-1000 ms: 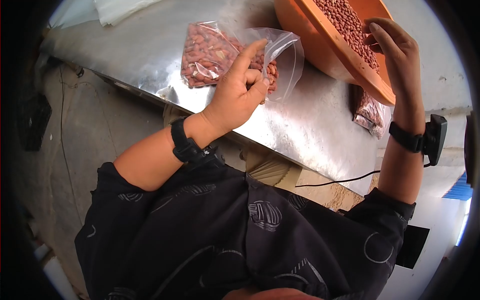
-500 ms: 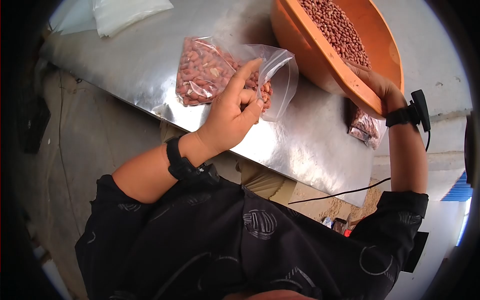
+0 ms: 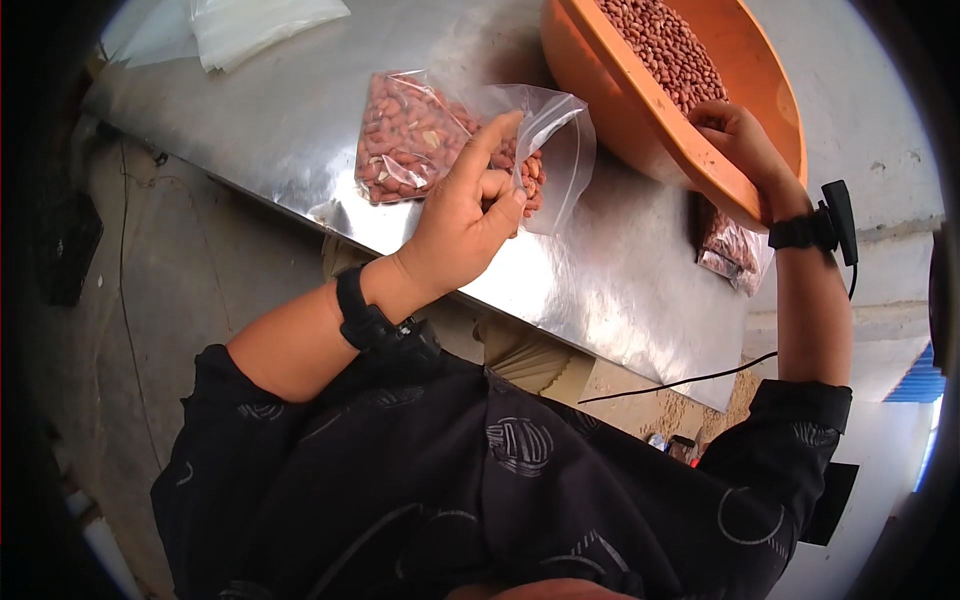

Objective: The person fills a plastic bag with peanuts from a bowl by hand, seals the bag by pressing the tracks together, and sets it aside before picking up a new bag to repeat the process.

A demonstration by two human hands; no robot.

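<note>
A clear zip bag of red-skinned peanuts lies on the metal table, its open mouth toward the right. My left hand grips the bag near that mouth, thumb and bent fingers on the plastic and the index finger stretched along it. Over the rim of an orange basin reaches my right hand, its fingers curled closed by the loose peanuts inside. What those fingers hold, if anything, is hidden.
A filled bag of peanuts lies beside the basin, partly beneath its overhang. Flat plastic bags rest at the table's far left. A black cable runs near my right arm, past the table edge.
My right hand has come up out of the peanuts, and its fingers are now curled. My left hand keeps its grip; the bag has shifted slightly.
</note>
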